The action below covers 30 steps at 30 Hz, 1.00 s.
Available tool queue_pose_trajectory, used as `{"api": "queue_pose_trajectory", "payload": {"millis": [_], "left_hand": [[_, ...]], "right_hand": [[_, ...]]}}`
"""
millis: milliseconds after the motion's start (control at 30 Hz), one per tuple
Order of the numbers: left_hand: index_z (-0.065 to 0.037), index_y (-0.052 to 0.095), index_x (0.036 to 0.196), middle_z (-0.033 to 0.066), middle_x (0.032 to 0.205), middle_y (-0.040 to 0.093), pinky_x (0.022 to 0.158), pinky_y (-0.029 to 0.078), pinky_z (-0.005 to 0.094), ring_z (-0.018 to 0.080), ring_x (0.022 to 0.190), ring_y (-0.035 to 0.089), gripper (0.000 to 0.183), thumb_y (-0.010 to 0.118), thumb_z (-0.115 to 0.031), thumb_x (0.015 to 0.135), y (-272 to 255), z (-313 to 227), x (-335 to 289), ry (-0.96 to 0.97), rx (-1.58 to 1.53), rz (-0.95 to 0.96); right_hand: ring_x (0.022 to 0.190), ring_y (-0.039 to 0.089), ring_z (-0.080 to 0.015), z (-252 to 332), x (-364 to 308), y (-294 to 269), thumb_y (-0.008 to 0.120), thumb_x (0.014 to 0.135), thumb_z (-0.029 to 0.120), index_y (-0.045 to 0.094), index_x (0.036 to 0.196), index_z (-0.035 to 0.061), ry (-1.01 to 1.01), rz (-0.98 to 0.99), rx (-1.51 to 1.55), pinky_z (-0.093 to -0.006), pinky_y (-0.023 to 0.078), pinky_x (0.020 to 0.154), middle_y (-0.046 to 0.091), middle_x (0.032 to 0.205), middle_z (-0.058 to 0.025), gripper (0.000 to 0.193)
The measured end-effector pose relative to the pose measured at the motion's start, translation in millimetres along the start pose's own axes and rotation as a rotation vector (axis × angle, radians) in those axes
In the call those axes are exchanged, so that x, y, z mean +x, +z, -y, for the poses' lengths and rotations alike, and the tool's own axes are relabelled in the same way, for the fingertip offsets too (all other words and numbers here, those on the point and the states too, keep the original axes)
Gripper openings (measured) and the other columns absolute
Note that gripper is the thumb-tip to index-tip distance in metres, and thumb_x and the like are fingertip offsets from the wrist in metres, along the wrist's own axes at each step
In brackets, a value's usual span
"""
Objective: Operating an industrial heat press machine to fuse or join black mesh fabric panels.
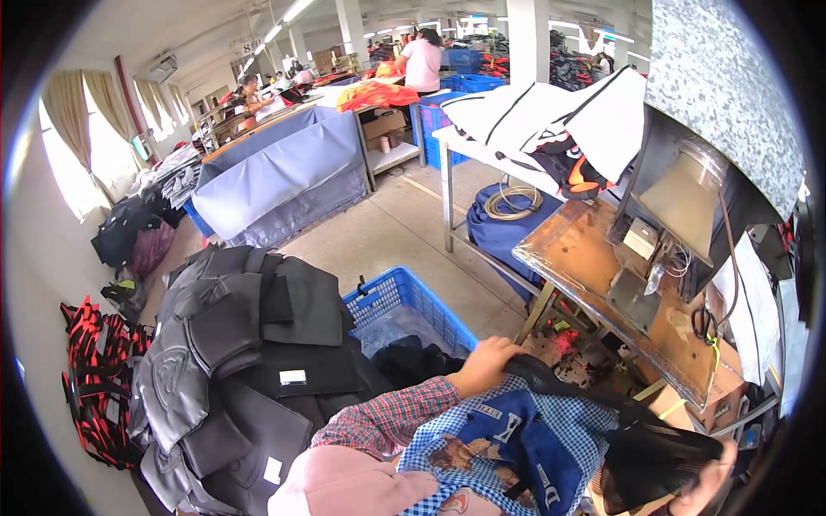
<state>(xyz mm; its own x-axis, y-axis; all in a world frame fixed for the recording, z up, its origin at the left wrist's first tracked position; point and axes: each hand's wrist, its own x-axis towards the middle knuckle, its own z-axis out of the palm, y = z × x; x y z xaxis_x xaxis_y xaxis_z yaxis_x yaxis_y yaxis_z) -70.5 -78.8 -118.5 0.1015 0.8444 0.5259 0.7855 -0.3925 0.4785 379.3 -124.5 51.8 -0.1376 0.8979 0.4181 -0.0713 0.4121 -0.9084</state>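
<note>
A length of black mesh-like fabric [650, 451] stretches across the front of my blue checked apron [602, 417]. My left hand [486, 365] is closed on its upper left end, the fingers curled over the edge. At the lower right, my right hand [710, 477] is at the fabric's other end; it is blurred, but its thumb and fingers appear to pinch the edge. Left of my arm lies a big pile of dark grey and black padded pieces [245, 344], some with white labels. Just beyond my left hand stands a blue plastic crate [430, 301] holding clear plastic and dark fabric.
A worn wooden workbench [568, 236] with a machine [632, 292] stands to my right. Past it is a table with white panels [490, 107]. Red-and-black strips [95, 387] lie at far left. A grey-draped bin [280, 172] and people at work are farther back.
</note>
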Motion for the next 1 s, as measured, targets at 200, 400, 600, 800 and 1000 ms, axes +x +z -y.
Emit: {"api": "queue_pose_trajectory", "payload": {"millis": [200,400,600,800,1000], "left_hand": [[-0.007,0.067,0.104,0.0176,0.094,0.068,0.079,0.053,0.0448,0.0385,0.089,0.065,0.023,0.066,-0.011,0.082,4.9,52.5,-38.5,-0.290,-0.213,0.179],[-0.001,0.068,0.097,0.0170,0.085,0.070,0.068,0.056,0.0384,0.0278,0.072,0.069,0.025,0.054,0.004,0.077,-125.5,79.7,70.4,-0.401,-0.327,-0.253],[0.006,0.054,0.121,0.0248,0.105,0.063,0.083,0.052,0.0473,0.0386,0.100,0.063,0.047,0.061,0.002,0.075,-263.4,84.8,181.1,-0.120,0.773,-0.617],[-0.002,0.061,0.116,0.0190,0.111,0.064,0.088,0.049,0.0407,0.0304,0.098,0.062,0.046,0.047,-0.043,0.104,-148.3,-90.6,149.7,0.273,-0.426,0.724],[0.007,0.062,0.093,0.0178,0.074,0.061,0.064,0.045,0.0384,0.0217,0.073,0.061,0.050,0.070,-0.042,0.089,-114.8,-94.2,125.9,0.371,-0.610,0.919]], "right_hand": [[0.095,0.059,-0.0192,11.2,5.4,17.2,0.060,0.094,0.040,0.056,0.119,-0.0030,0.154,-0.018,-0.104,-0.0319,0.046,0.084,0.062,0.105,-0.0105,0.049],[0.106,0.058,-0.0248,22.5,0.1,23.8,0.049,0.102,0.040,0.054,0.127,-0.0083,0.311,-0.059,-0.214,-0.0371,0.045,0.095,0.060,0.118,-0.0164,0.055],[0.087,0.058,-0.0095,-12.5,11.5,113.4,0.062,0.097,0.024,0.062,0.122,0.0019,0.544,0.305,0.035,-0.0241,0.046,0.078,0.062,0.096,0.0004,0.033],[0.082,0.051,-0.0029,-10.0,52.5,174.7,0.061,0.098,0.016,0.063,0.108,-0.0009,0.548,0.600,-0.072,-0.0193,0.041,0.071,0.058,0.090,0.0048,0.020],[0.069,0.055,-0.0025,2.1,89.5,143.2,0.069,0.088,0.007,0.065,0.095,0.0009,0.601,0.622,-0.065,-0.0186,0.043,0.061,0.062,0.078,0.0045,0.010]]}}
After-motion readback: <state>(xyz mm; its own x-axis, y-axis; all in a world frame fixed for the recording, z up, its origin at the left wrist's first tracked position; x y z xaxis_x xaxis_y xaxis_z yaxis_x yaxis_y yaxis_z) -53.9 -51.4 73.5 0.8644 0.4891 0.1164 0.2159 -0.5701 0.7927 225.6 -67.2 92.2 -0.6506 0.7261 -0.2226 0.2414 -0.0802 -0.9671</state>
